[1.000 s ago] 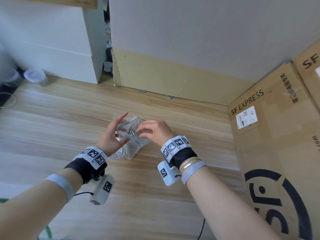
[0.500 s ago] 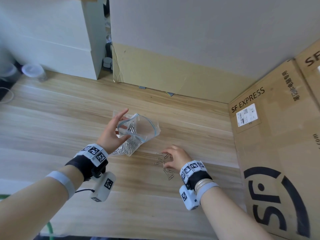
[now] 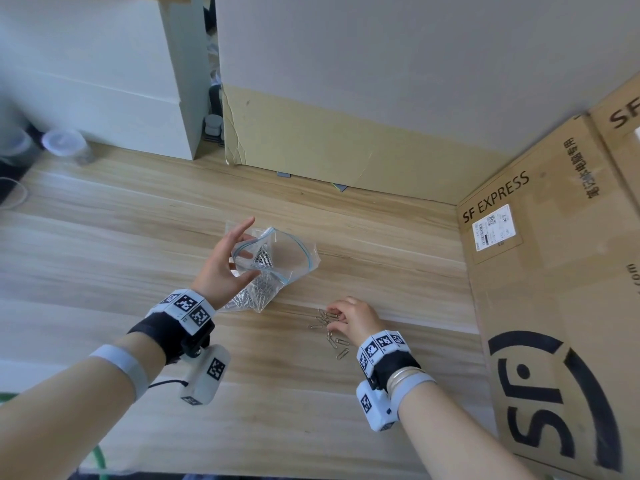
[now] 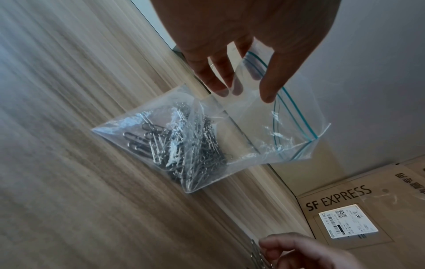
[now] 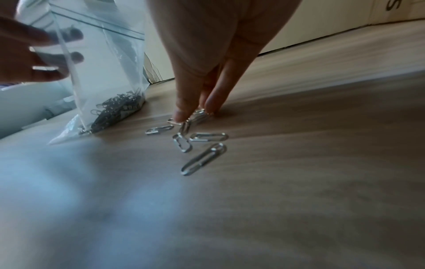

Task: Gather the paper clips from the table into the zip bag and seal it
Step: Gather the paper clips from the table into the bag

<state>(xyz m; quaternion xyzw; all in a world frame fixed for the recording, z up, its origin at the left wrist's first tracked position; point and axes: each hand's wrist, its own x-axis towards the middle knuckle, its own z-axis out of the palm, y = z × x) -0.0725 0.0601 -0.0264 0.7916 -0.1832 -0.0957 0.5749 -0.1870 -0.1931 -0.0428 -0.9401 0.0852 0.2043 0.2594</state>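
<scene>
A clear zip bag (image 3: 287, 258) with a blue seal strip stands on the wooden table (image 3: 104, 258), its mouth gaping open. A heap of paper clips (image 4: 184, 145) lies in its bottom. My left hand (image 3: 239, 258) pinches the near wall of the bag (image 4: 248, 116) just below the rim, thumb outside and fingers inside. Several loose silver paper clips (image 3: 332, 337) lie on the table right of the bag. My right hand (image 3: 330, 317) is down on them, and its thumb and fingertips (image 5: 181, 114) pinch clips (image 5: 202, 158) at the far end of the group.
A large SF EXPRESS cardboard box (image 3: 554, 306) walls off the right side. A cardboard-faced panel (image 3: 311, 150) and a white cabinet (image 3: 104, 81) close the back. A plastic cup (image 3: 64, 143) and a cable (image 3: 14, 195) sit far left.
My right hand left the bag's mouth and came down to the loose clips on the table. The left hand still holds the bag open in the same place.
</scene>
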